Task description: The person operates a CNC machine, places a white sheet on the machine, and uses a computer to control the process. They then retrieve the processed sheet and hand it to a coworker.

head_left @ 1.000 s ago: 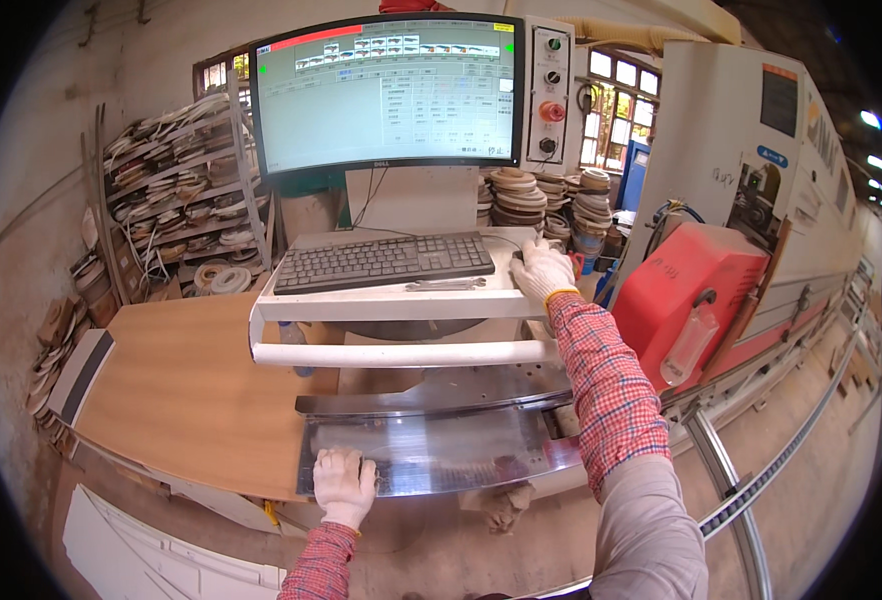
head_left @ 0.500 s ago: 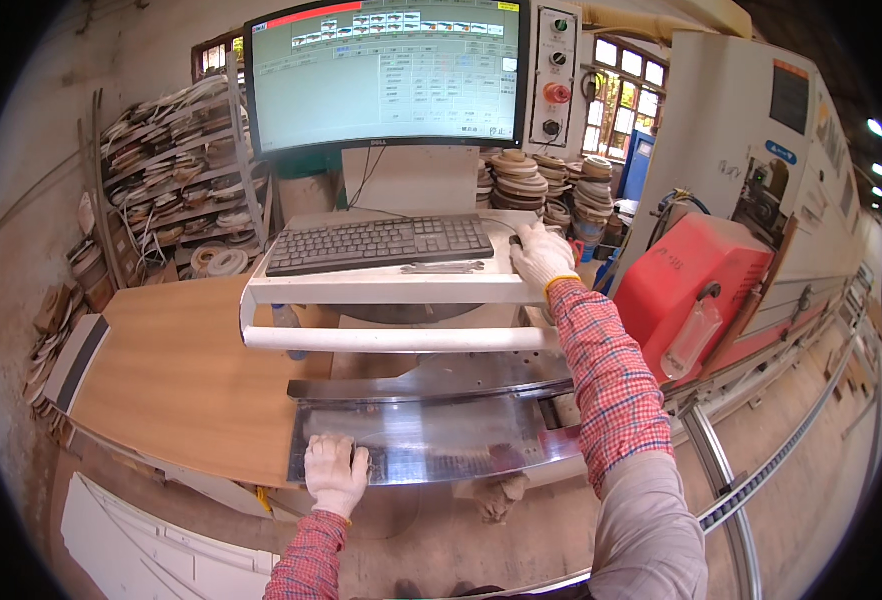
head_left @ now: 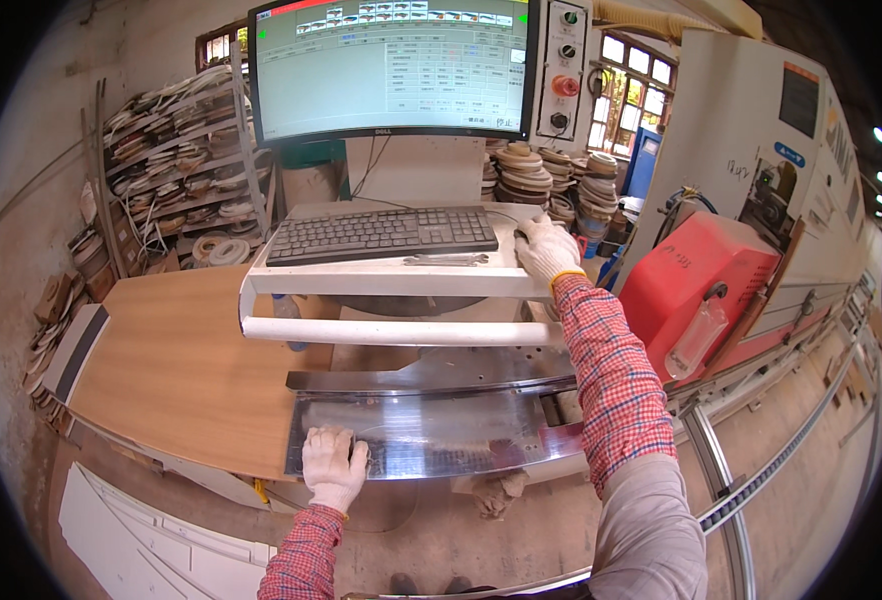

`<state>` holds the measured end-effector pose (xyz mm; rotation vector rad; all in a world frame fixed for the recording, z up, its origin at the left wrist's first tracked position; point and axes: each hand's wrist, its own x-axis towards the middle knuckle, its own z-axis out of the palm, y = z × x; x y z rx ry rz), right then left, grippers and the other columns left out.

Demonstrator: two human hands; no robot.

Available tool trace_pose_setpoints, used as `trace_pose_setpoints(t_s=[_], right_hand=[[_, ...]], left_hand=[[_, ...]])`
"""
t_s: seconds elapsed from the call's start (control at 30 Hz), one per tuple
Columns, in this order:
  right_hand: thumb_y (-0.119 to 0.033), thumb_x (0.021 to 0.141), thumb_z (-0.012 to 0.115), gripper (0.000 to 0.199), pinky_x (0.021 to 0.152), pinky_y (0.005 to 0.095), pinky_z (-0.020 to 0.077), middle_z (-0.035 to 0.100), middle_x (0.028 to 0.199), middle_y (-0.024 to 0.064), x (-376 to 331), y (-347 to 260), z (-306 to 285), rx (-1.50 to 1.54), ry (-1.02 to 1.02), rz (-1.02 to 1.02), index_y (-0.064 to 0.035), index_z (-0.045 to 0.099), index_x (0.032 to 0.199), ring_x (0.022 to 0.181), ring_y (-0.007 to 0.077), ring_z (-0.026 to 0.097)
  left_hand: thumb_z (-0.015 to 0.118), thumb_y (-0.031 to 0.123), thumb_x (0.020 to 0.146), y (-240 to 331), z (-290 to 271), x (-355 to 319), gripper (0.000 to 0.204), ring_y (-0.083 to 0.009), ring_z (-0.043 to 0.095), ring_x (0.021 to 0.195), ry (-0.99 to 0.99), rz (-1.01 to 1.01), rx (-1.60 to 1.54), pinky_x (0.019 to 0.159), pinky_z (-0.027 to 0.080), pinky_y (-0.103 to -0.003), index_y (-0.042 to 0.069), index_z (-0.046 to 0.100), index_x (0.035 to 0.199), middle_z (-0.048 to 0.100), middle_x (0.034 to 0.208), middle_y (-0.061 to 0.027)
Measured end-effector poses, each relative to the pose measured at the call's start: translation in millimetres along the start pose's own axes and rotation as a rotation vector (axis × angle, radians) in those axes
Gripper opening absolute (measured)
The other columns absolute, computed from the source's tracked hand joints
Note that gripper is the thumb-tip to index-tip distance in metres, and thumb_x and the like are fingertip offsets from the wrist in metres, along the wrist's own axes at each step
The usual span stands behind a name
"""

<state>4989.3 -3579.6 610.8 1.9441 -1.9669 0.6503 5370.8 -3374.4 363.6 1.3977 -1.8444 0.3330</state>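
My right hand [head_left: 549, 250], in a white knit glove, is closed over a dark computer mouse [head_left: 522, 234] that it mostly covers, just right of the black keyboard [head_left: 381, 236]. Two slim wrenches [head_left: 446, 260] lie in front of the keyboard on the white stand. Lower left, my gloved left hand [head_left: 335, 466] rests on the near left corner of a shiny metal plate [head_left: 441, 430], thumb apart from the fingers and nothing held. Above the keyboard a lit monitor [head_left: 391, 75] shows a table and a row of small pictures.
A white rail [head_left: 401, 331] runs across the stand's front. To the left lies a wood-coloured panel [head_left: 171, 370]. A red machine cover [head_left: 696, 285] stands at the right, and a button panel [head_left: 564, 75] is beside the monitor. Shelves [head_left: 176, 170] of coiled strips fill the back left.
Green arrow marks now show near the monitor's upper corners. The whole view has shifted slightly; both hands stay at about the same places on the mouse and the plate.
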Motion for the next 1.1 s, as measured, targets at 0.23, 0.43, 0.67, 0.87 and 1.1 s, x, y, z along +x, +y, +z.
trace_pose_setpoints(t_s=[0.23,0.43,0.67,0.87,1.1], right_hand=[[-0.03,0.095,0.052,0.031,0.093,0.0501,0.05,0.061,0.124,0.0177,-0.8,2.0,3.1,0.01,0.027,-0.012,-0.0123,0.07,0.113,0.109,0.0397,0.064],[-0.031,0.095,0.051,0.031,0.091,0.0506,0.0505,0.061,0.123,0.0177,-3.5,-2.7,-0.1,0.015,0.034,-0.001,-0.0127,0.071,0.111,0.108,0.04,0.064],[-0.03,0.094,0.052,0.031,0.092,0.0502,0.0506,0.06,0.125,0.0174,-0.9,1.0,3.2,0.02,0.031,-0.006,-0.0125,0.07,0.112,0.108,0.0394,0.064],[-0.03,0.094,0.053,0.031,0.092,0.0499,0.0507,0.06,0.127,0.0168,-3.9,-2.1,-1.4,0.031,0.038,0.006,-0.0128,0.069,0.114,0.109,0.0388,0.064],[-0.032,0.094,0.055,0.033,0.093,0.0484,0.0507,0.059,0.129,0.0173,-2.8,-2.6,-1.4,0.021,0.012,0.019,-0.0137,0.068,0.117,0.111,0.0381,0.064]], left_hand=[[0.066,0.028,0.082,1.2,-1.8,1.0,0.027,-0.0356,0.058,0.101,-0.024,-0.011,0.001,0.096,0.043,-0.048,0.003,0.07,0.092,0.066,0.099,-0.0148],[0.066,0.027,0.082,0.7,-1.8,1.9,0.027,-0.0356,0.059,0.099,0.013,0.015,0.021,0.094,0.043,-0.048,0.002,0.07,0.091,0.066,0.098,-0.015],[0.066,0.026,0.081,2.5,-2.7,2.7,0.026,-0.0353,0.059,0.099,0.018,0.024,0.015,0.093,0.044,-0.048,0.002,0.07,0.09,0.066,0.098,-0.015],[0.066,0.026,0.081,1.4,-2.2,3.5,0.026,-0.0352,0.059,0.1,0.013,0.021,0.008,0.095,0.043,-0.048,0.002,0.07,0.09,0.066,0.099,-0.0151],[0.066,0.028,0.081,0.9,-1.5,1.3,0.029,-0.0346,0.059,0.103,-0.014,0.005,0.027,0.099,0.042,-0.048,0.002,0.07,0.094,0.067,0.102,-0.0151]])
